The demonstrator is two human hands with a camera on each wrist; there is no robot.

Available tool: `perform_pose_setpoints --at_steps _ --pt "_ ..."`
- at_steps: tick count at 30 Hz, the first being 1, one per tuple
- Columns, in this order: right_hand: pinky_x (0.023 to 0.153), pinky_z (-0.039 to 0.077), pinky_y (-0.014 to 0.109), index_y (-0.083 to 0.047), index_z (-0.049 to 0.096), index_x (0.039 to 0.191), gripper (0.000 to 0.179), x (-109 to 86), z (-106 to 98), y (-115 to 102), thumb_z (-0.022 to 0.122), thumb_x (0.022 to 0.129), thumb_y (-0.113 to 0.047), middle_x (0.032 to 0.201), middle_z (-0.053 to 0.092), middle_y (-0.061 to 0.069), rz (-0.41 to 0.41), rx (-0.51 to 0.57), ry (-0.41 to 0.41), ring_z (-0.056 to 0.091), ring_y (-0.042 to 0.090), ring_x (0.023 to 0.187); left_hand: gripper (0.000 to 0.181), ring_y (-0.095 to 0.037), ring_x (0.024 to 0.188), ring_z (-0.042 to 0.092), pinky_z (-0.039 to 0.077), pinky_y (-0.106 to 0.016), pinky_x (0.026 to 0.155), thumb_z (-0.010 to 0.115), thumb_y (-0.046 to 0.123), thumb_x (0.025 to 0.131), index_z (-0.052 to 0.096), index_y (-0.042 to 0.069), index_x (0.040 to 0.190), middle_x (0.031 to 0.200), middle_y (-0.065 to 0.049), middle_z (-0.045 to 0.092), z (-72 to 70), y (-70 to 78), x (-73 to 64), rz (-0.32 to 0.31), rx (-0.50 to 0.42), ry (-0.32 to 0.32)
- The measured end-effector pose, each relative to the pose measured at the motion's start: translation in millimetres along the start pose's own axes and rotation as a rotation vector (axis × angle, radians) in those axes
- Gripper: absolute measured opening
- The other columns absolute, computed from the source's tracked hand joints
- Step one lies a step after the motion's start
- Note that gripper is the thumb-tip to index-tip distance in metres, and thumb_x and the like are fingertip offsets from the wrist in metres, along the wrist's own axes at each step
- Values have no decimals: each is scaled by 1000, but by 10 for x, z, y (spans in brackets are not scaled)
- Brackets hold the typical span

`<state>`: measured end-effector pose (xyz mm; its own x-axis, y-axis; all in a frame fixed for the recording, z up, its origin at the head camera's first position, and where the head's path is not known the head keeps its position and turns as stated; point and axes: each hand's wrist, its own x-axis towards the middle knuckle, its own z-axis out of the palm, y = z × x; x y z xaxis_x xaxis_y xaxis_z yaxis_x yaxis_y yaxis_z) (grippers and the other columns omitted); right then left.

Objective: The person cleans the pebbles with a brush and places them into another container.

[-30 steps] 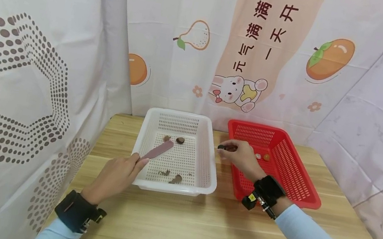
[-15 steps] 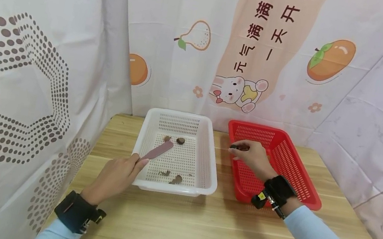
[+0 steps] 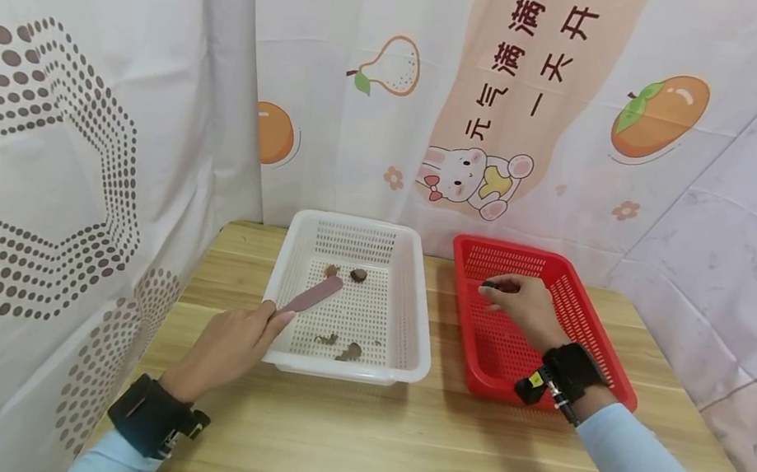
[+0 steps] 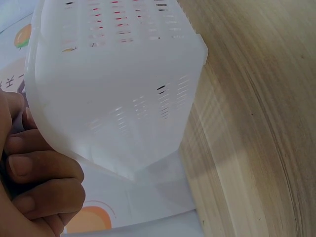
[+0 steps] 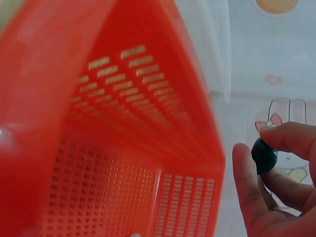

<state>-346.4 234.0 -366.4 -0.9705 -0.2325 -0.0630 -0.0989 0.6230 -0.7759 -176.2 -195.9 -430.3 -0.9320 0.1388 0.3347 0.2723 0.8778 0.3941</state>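
Observation:
My left hand (image 3: 226, 348) grips the handle of a mauve, flat-bladed spatula (image 3: 316, 295), whose blade reaches over the white slotted basket (image 3: 423, 360). In that basket lie several small brown lumps, among them a rounded one (image 3: 358, 275) near the back and a flatter one (image 3: 350, 352) at the front. My right hand (image 3: 530, 310) is over the left part of the red slotted basket (image 3: 589, 325). Between its thumb and fingers it pinches a small, smooth, dark green stone (image 5: 264, 157). The left wrist view shows curled fingers (image 4: 44, 173) beside the white basket's wall, with the spatula hidden.
Both baskets stand side by side on a wooden table (image 3: 344, 439), a narrow gap between them. A printed curtain (image 3: 335, 137) hangs right behind them, and another (image 3: 51, 215) runs along the left. In the right wrist view a small pale thing (image 5: 135, 235) shows inside the red basket.
My right hand has carried the dark green stone rightward, from the gap between the baskets to over the red basket. My left hand and the spatula have stayed in place.

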Motion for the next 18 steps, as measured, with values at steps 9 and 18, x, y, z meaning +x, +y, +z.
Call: perform_pose_setpoints --at_steps 9,18 --pt "97 50 54 1 65 125 41 71 -104 159 72 99 -30 122 66 26 19 5 28 71 38 100 37 -10 48 35 29 -28 45 44 39 112 50 13 85 59 5 36 14 -22 1 8 4 -2" --pt "81 57 35 1 67 123 39 129 -169 257 73 99 -30 116 68 22 28 -5 54 72 21 85 36 -9 48 34 29 -27 45 47 38 111 49 13 85 59 6 35 17 -34 1 24 14 1"
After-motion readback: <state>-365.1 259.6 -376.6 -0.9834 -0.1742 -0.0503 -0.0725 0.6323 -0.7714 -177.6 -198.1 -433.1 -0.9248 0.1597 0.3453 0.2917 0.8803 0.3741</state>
